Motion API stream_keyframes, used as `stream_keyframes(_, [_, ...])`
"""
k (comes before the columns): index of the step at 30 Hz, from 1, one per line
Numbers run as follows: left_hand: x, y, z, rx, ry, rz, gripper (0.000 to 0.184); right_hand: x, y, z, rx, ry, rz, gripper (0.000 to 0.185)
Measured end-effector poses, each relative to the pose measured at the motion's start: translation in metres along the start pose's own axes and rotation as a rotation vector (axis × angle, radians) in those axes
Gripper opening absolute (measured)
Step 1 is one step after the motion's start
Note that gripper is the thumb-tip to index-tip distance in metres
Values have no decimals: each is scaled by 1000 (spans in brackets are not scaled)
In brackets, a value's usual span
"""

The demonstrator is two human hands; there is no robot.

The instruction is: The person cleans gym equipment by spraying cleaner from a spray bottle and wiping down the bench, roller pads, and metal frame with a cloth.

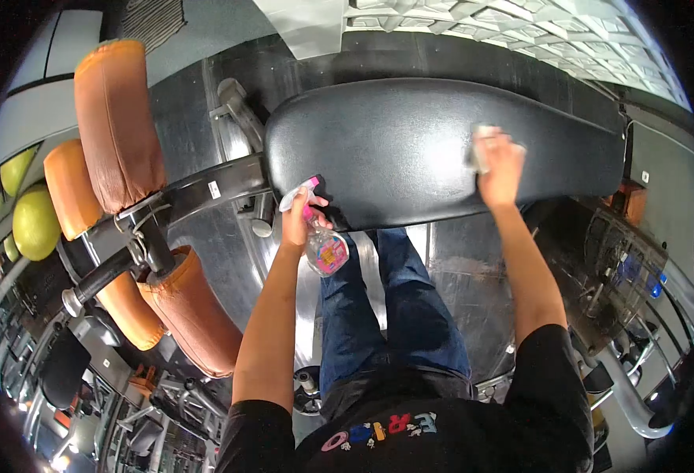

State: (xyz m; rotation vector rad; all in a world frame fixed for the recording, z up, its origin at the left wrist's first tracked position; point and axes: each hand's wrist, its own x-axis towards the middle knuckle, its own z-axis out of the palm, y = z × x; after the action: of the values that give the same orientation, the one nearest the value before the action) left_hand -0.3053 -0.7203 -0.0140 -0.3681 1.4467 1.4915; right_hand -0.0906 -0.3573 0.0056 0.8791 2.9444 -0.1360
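From where I stand, the rubbing looks to be part way along, because the right hand (pixel 501 169) is out on the long black pad (pixel 347 142) with a small pale cloth (pixel 480 151). That is just my guess. I can't tell which bits of the pad have been rubbed and which bits are left. There is a bright shiny patch just beside the cloth, toward the middle of the pad. It could be wet, or it could just be light from a lamp. I don't see any clear drops or dirt there.

The right hand is bent over the cloth, with the fingers closed on it, and it looks pressed to the top of the pad. The hand is blurry, so I can't tell just how tight the fingers are.

The left hand (pixel 298 225) is closed around the neck of a see-through spray bottle (pixel 328 252). The bottle has a pink tip and a bright pink label, and it leans a bit. It is at the near edge of the pad, by the end where the black bar (pixel 232 180) joins on. I can't tell if a finger is squeezing the trigger. Past that end are fat orange and brown rollers (pixel 118 126), well apart from the cloth.
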Motion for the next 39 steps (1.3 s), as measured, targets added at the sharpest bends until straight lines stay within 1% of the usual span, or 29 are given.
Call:
stream_keyframes(1, [1, -1, -3, -12, -32, -9, 63, 0, 19, 12, -90, 165, 171, 69])
stream_keyframes(2, [0, -1, -3, -16, -28, -9, 63, 8, 26, 25, -101, 276, 371, 69])
stream_keyframes(4, [1, 0, -2, -15, -38, -11, 63, 54, -4, 35, -135, 421, 639, 65])
stream_keyframes(6, [2, -3, -4, -7, -19, -37, 63, 92, -52, 32, 250, 423, 584, 62])
stream_keyframes(8, [1, -3, -3, -25, -25, -15, 62, 111, -96, 71, 416, 548, 95, 60])
stream_keyframes(10, [0, -1, -1, -28, -27, -21, 61, 98, -181, 37, 207, 296, 34, 61])
stream_keyframes(11, [0, 0, -1, -31, -29, -22, 60, 85, -201, 27, 187, 206, -162, 60])
stream_keyframes(12, [1, 1, -1, -31, -30, -20, 60, 75, -211, 21, 164, 114, -356, 60])
stream_keyframes(13, [0, 2, -1, -22, -35, -19, 59, 69, -207, 17, 163, 115, -357, 60])
stream_keyframes(15, [0, 2, -1, -41, -34, -34, 57, 60, -176, 12, 229, -70, -637, 59])
stream_keyframes(17, [-2, 3, 0, -49, -31, -32, 57, 60, -125, 20, 121, -55, -552, 62])
stream_keyframes(19, [-2, 3, 1, -63, -46, -21, 57, 55, -82, 4, 27, 7, -212, 63])
stream_keyframes(21, [0, 1, -2, -73, -63, -6, 56, 63, -43, 22, -27, 234, 147, 62])
stream_keyframes(22, [-1, -2, -3, -78, -80, 2, 56, 70, -37, 38, -74, 314, 343, 59])
stream_keyframes(23, [0, -3, -3, -135, -69, -10, 49, 84, -51, 39, -94, 349, 466, 58])
stream_keyframes(24, [0, -4, -3, -145, -65, -8, 49, 99, -77, 39, -111, 385, 587, 58])
stream_keyframes(26, [0, -6, -5, -161, -100, 2, 47, 125, -123, 45, -92, 492, 465, 43])
stream_keyframes(27, [-1, -5, -5, -154, -101, 2, 46, 136, -146, 45, 149, 521, 213, 39])
stream_keyframes(28, [-1, -6, -6, -146, -120, 23, 45, 141, -183, 46, 116, 478, 48, 40])
stream_keyframes(29, [-3, -5, -6, -128, -134, 30, 45, 145, -217, 48, 237, 357, -101, 39])
stream_keyframes(30, [-5, -5, -6, -109, -150, 36, 44, 145, -256, 41, 230, 225, -256, 36])
stream_keyframes(32, [-10, -18, -9, -68, -132, 62, 44, 130, -324, 17, 184, 218, -503, 31])
stream_keyframes(33, [-15, -25, -9, -18, -104, 162, 45, 119, -347, 15, 161, 52, -631, 29])
stream_keyframes(34, [-20, -31, -7, 32, -81, 261, 46, 109, -359, 15, 131, -116, -749, 27])
stream_keyframes(35, [-32, -36, -1, 66, -44, 339, 49, 97, -359, 24, 133, -132, -881, 25])
stream_keyframes(36, [-54, -44, 1, 134, 30, 296, 42, 83, -361, 37, 137, -150, -1020, 23])
stream_keyframes(37, [-65, -77, -8, 238, 31, 399, 28, 63, -351, 44, 251, -188, -955, 29])
stream_keyframes(38, [-87, -100, -14, 112, -33, 324, 19, 43, -337, 45, 246, -113, -945, 29])
stream_keyframes(39, [-111, -102, -14, 141, -28, 348, 18, 27, -320, 45, 172, -96, -975, 34])
